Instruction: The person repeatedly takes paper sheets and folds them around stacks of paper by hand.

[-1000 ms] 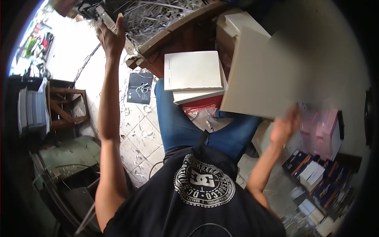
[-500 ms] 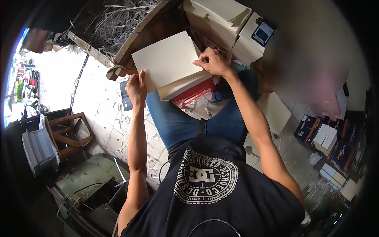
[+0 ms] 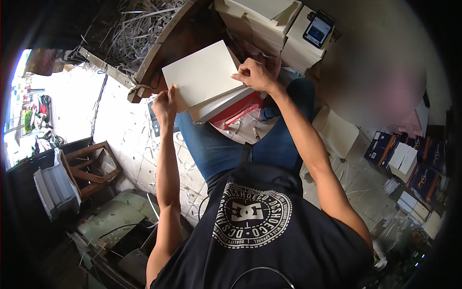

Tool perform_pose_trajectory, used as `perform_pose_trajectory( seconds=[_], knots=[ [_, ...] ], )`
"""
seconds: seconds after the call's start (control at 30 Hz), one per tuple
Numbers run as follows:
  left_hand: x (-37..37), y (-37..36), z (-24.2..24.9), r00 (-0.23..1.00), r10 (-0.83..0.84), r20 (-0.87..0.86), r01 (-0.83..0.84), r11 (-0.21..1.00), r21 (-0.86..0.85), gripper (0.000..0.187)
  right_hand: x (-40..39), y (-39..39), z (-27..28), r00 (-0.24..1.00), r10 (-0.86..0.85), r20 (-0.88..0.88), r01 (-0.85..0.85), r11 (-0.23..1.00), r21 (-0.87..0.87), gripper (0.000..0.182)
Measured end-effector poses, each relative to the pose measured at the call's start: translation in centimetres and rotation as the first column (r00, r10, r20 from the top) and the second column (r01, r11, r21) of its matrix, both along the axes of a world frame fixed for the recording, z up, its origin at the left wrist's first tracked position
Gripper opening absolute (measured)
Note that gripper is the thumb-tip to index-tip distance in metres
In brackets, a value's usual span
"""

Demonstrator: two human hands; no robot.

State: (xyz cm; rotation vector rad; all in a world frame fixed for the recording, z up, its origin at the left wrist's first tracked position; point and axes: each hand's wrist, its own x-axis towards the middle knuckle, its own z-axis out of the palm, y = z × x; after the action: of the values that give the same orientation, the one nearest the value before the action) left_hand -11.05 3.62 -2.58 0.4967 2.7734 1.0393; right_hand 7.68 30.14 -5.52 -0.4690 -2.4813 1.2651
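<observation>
A block of cream paper sheets [image 3: 199, 74] lies across my lap, tilted, its near edge towards me. My left hand [image 3: 165, 105] is closed at the stack's near left corner, thumb on the top sheet. At the right edge, my right hand [image 3: 255, 75] has its fingers curled, with thumb and forefinger together at the paper; its other fingertips are partly hidden. More sheets [image 3: 216, 107] show beneath the top block, slightly out of line with it. Below them is a red surface [image 3: 238, 111].
Tall paper stacks [image 3: 262, 33] stand beyond my right hand, with a phone [image 3: 318, 29] on one. Shredded strips [image 3: 144, 33] fill a wooden-edged bin at upper left. Paper [image 3: 334, 132] lies by my right leg. Dark blue boxes [image 3: 423, 185] are at right; a blurred person is nearby.
The view has shifted slightly. My right hand has moved a little left along with the paper's right edge; my left hand stays at the corner.
</observation>
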Motion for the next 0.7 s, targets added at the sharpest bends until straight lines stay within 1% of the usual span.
perform_pose_trajectory(
  seconds=[0.07, 0.27, 0.37, 0.47, 0.6, 0.63, 0.7],
  knots=[
    [-0.1, 0.0, -0.1, 1.0, 0.004, 0.008, -0.004, 1.0, -0.003, 0.046, 0.1, -0.2, -0.2, 0.999, -0.02, -0.036, 0.02, 1.0, -0.013, 0.036],
    [-0.3, -0.1, -0.3, 1.0, 0.001, 0.028, -0.001, 1.0, -0.015, 0.045, 0.2, -0.4, -0.1, 0.999, -0.032, -0.026, 0.032, 0.999, -0.013, 0.036],
    [-0.2, -0.2, -0.4, 1.0, -0.004, 0.005, 0.004, 1.0, 0.009, 0.044, 0.6, -0.6, 0.7, 0.999, -0.023, 0.022, 0.02, 0.99, 0.14, 0.038],
    [-0.4, -0.2, -0.7, 1.0, 0.003, -0.012, -0.003, 1.0, 0.026, 0.044, 1.0, -0.6, 0.3, 0.999, -0.048, 0.009, 0.047, 0.992, 0.12, 0.04],
    [-0.2, -0.2, -0.5, 1.0, 0.001, -0.023, 0.0, 0.999, 0.037, 0.042, 1.6, -0.9, 0.9, 0.991, -0.128, 0.046, 0.127, 0.992, 0.015, 0.048],
    [-0.1, -0.2, -0.4, 1.0, -0.004, -0.026, 0.005, 0.999, 0.04, 0.042, 1.9, -1.3, 1.2, 0.992, -0.11, 0.062, 0.105, 0.991, 0.08, 0.048],
    [0.0, 0.1, 0.0, 1.0, -0.002, -0.02, 0.003, 0.999, 0.044, 0.041, 2.0, -2.5, 1.3, 0.985, -0.146, 0.094, 0.118, 0.962, 0.247, 0.046]
  ],
)
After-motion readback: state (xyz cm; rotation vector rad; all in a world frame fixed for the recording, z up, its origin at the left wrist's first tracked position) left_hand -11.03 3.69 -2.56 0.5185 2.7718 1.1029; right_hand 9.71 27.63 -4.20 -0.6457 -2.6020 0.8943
